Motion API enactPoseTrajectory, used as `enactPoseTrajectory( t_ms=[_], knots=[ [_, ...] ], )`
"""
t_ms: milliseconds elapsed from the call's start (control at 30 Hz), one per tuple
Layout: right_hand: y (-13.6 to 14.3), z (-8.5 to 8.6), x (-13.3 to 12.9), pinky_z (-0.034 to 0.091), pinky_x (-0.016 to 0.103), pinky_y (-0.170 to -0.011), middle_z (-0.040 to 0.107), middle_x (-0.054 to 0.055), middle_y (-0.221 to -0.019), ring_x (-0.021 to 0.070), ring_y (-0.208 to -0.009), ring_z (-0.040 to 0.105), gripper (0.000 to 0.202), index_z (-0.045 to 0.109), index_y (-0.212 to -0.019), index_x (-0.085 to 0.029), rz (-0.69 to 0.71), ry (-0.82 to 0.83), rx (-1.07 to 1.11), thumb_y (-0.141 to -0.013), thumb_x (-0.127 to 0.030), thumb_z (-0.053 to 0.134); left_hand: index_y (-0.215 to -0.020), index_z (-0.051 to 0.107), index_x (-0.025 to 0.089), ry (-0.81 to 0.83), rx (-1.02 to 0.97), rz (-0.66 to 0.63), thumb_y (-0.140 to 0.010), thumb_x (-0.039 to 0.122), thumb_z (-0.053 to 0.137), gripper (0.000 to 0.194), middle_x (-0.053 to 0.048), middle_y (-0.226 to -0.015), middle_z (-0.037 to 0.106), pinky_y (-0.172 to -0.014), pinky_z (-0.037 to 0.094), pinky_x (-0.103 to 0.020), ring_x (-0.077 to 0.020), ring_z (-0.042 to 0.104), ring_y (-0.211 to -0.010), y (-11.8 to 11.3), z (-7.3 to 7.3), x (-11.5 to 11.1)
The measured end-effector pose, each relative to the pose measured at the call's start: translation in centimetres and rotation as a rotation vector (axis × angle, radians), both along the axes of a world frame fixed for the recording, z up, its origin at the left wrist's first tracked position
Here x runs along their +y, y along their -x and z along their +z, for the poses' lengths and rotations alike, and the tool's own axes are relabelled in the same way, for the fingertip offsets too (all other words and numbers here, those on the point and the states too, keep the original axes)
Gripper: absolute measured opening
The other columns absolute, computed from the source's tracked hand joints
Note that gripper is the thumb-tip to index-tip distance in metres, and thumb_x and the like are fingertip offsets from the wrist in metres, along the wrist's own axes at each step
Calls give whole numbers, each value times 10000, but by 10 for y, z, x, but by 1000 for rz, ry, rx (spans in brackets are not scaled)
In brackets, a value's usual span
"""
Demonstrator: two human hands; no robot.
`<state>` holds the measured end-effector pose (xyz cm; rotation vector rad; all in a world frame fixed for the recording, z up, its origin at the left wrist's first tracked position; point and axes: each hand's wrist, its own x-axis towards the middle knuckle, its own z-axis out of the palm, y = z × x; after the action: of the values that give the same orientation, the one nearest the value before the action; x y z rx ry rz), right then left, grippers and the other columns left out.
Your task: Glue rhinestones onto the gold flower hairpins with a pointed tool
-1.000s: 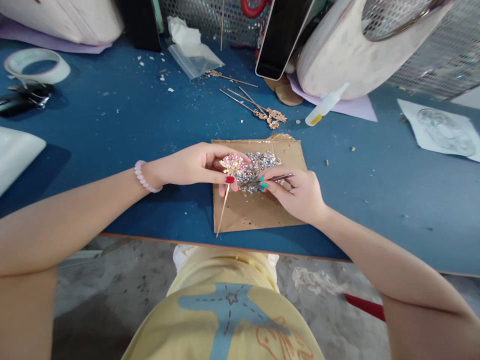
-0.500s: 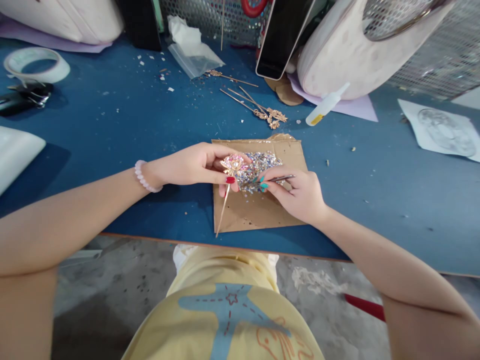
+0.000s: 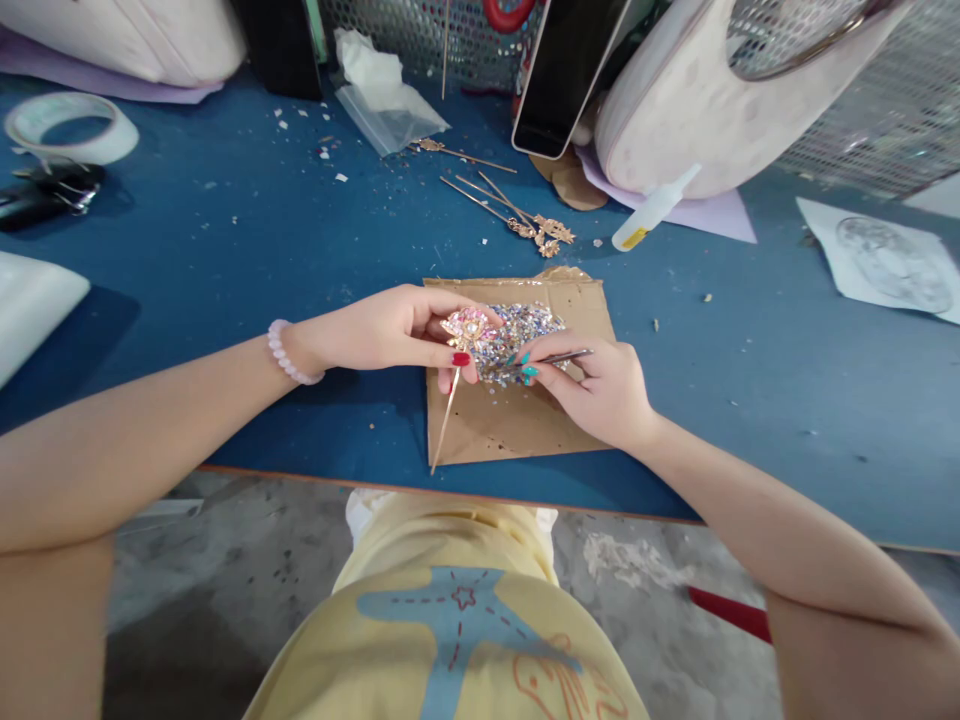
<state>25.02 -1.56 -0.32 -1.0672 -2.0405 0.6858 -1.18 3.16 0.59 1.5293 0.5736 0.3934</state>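
Note:
Between thumb and fingers, my left hand (image 3: 401, 330) grips a hairpin (image 3: 469, 328) with a pink, jewelled flower head. Its thin gold stem slants down toward the table's front edge. My right hand (image 3: 604, 390) pinches slim dark tweezers (image 3: 564, 356), their tips pointing left, low over a heap of small rhinestones (image 3: 525, 330). Whether the tips hold a stone is too small to tell. The rhinestones, silver and multicoloured, are spread on a piece of cardboard (image 3: 510, 430) under both hands.
Behind the cardboard lie several gold hairpins (image 3: 536, 228) and a small glue bottle (image 3: 656, 212). A phone (image 3: 566, 75) leans at the back near a pale bag (image 3: 667, 110). At left are a tape roll (image 3: 71, 128) and a black clip (image 3: 60, 190); a plastic bag (image 3: 390, 110) lies farther back.
Both hands stay almost in place. The tweezers have shifted very slightly; the hairpin remains in my left hand.

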Motion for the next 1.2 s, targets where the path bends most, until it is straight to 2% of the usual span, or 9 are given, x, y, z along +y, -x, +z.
enactPoseTrajectory(
  t_ms=[200,367,533,733,967,1100,1200],
  knots=[
    [-1,1,-2,575,205,-584,793,-4,-795,115,-673,743,109,731,-828,-213,2,21,22,-870,-214,630,-1376,593,237,-5,4,12,-912,193,682,475,-21,-913,790,-740,603,-242,-156,772,-825,1,-1,0],
    [-1,5,-5,609,230,-644,800,-3,-825,112,-668,742,107,723,-816,-219,14,-4,57,-872,-201,633,-1378,590,259,32,20,-33,-920,197,672,469,-16,-944,790,-675,565,-197,-117,759,-694,4,-2,3],
    [-2,10,-8,613,211,-612,798,-1,-815,105,-644,741,90,712,-801,-217,10,-68,128,-864,-182,659,-1359,600,261,67,39,-58,-937,185,642,431,-11,-940,791,-644,548,-179,-106,753,-668,2,-2,0],
    [-6,15,-14,641,269,-686,805,16,-844,150,-740,770,107,710,-796,-237,20,-112,148,-893,-223,668,-1125,665,210,135,63,-66,-934,211,653,191,-15,-931,793,-612,540,-159,-108,763,-672,-6,0,-10],
    [-3,17,-18,647,295,-639,795,30,-823,169,-699,765,149,692,-820,-253,36,-119,238,-926,-356,674,-987,657,203,317,89,-78,-878,154,705,129,15,-888,797,-660,593,-202,-142,786,-718,-13,7,-18],
    [0,19,-20,652,266,-684,795,30,-838,158,-771,778,75,696,-861,-245,121,-157,263,-931,-242,668,-997,654,193,429,94,-84,-862,156,729,158,6,-875,798,-693,616,-234,-145,782,-694,-15,11,-24],
    [1,22,-22,655,252,-711,799,36,-860,156,-808,784,73,702,-892,-233,185,-188,286,-916,-171,673,-988,656,188,510,80,-138,-862,173,751,158,-4,-857,796,-660,615,-234,-143,772,-662,-17,12,-27]
  ],
)
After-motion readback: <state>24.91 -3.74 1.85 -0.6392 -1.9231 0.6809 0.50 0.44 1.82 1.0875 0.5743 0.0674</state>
